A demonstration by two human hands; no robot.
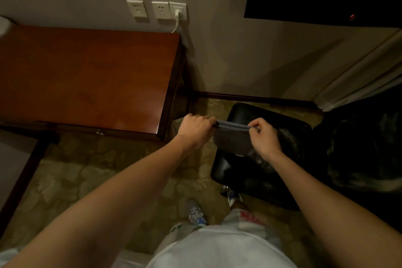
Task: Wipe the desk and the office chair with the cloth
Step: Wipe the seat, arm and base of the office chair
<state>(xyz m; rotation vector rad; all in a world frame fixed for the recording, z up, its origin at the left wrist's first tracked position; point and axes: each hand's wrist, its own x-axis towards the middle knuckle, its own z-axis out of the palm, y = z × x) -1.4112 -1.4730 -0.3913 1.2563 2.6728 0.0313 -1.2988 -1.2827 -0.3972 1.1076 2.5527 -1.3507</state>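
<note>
Head view: both hands held out in front of the body, the cloth [231, 140] stretched between them. Left hand [195, 130] is curled into a fist round the cloth's top left corner. Right hand [264, 137] pinches the top right corner between thumb and curled fingers. The grey cloth hangs folded below the finger line, in the air, above the seat of the black office chair [282, 122]. Desk [87, 76] lies left of the left fingers, apart from them.
</note>
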